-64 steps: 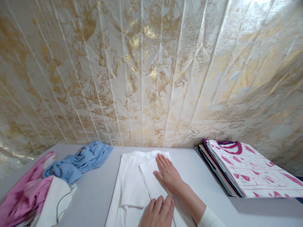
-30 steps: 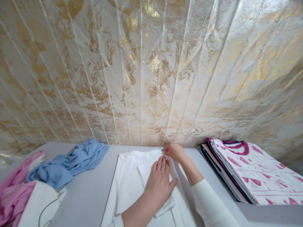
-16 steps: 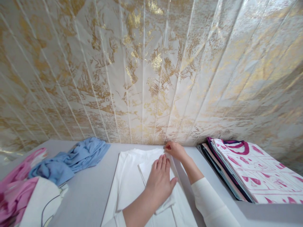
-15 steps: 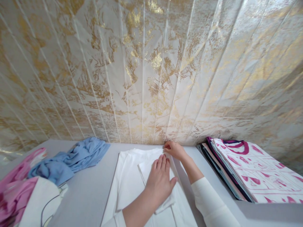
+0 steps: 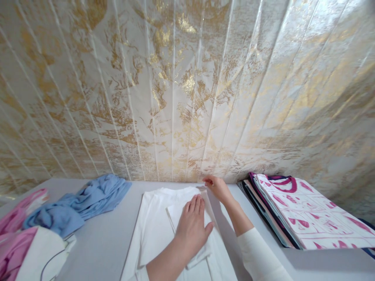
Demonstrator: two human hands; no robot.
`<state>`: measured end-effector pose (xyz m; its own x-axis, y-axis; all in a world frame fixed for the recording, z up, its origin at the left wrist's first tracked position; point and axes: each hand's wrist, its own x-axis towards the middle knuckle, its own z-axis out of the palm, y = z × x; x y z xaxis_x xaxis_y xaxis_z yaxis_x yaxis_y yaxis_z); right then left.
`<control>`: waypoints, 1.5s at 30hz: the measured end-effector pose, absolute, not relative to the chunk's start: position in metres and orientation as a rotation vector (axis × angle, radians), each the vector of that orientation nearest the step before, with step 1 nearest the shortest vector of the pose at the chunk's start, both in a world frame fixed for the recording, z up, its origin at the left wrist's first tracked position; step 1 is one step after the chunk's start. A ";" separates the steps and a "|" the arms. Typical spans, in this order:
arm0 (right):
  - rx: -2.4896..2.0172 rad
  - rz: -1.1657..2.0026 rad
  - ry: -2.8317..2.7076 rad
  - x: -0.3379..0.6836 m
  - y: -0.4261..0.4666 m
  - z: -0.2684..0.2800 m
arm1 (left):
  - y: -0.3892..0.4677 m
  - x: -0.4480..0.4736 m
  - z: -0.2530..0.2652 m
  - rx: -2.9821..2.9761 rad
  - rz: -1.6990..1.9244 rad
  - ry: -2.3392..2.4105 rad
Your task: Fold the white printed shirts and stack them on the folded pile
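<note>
A white long-sleeved shirt (image 5: 164,203) lies partly folded on the light grey surface in front of me, its neckline at the far end and a sleeve folded across its middle. My left hand (image 5: 193,220) rests flat on it, fingers stretched toward the neckline, palm down. At the shirt's far right corner, my right hand (image 5: 216,188) is closed in a pinch at the fabric's edge. The fingertips partly hide the cloth between them.
To the right stands a neat stack of folded garments (image 5: 316,214), a white one with pink print on top. Rumpled blue (image 5: 79,203), pink (image 5: 14,249) and white clothes lie at the left. A gold-patterned, ribbed wall covering (image 5: 175,97) rises behind the table (image 5: 99,234).
My right hand has drawn slightly away from the shirt's far right corner. The left hand stays flat on the shirt. The whole view has shifted slightly.
</note>
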<state>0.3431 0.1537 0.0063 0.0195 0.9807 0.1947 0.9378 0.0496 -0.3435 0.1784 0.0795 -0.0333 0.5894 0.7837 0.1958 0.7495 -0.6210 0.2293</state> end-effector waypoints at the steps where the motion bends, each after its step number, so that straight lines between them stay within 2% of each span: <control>1: -1.926 0.144 -1.966 0.342 0.152 0.007 | 0.080 0.179 -0.033 2.687 0.422 1.306; 11: -1.916 0.114 -2.217 0.315 0.162 0.007 | 0.078 0.179 -0.031 2.714 0.451 1.324; 22: -1.985 -0.028 -2.178 0.313 0.157 0.006 | 0.076 0.179 -0.028 2.705 0.466 1.325; 33: -1.810 0.132 -2.053 0.304 0.136 0.003 | 0.079 0.181 -0.029 2.705 0.403 1.331; 39: -1.575 0.346 -1.882 0.288 0.110 -0.023 | 0.076 0.183 -0.020 2.759 0.433 1.222; 42: -1.508 0.448 -1.769 0.292 0.111 -0.040 | 0.078 0.163 -0.011 2.755 0.409 1.195; 45: -1.487 0.360 -1.921 0.293 0.114 -0.049 | 0.088 0.123 -0.006 2.747 0.350 1.228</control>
<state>0.2932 0.1139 -0.0495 -0.1237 0.9331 0.3376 0.7474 0.3114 -0.5869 0.1227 0.0883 -0.0057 0.6457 0.7459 0.1632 0.7200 -0.6660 0.1950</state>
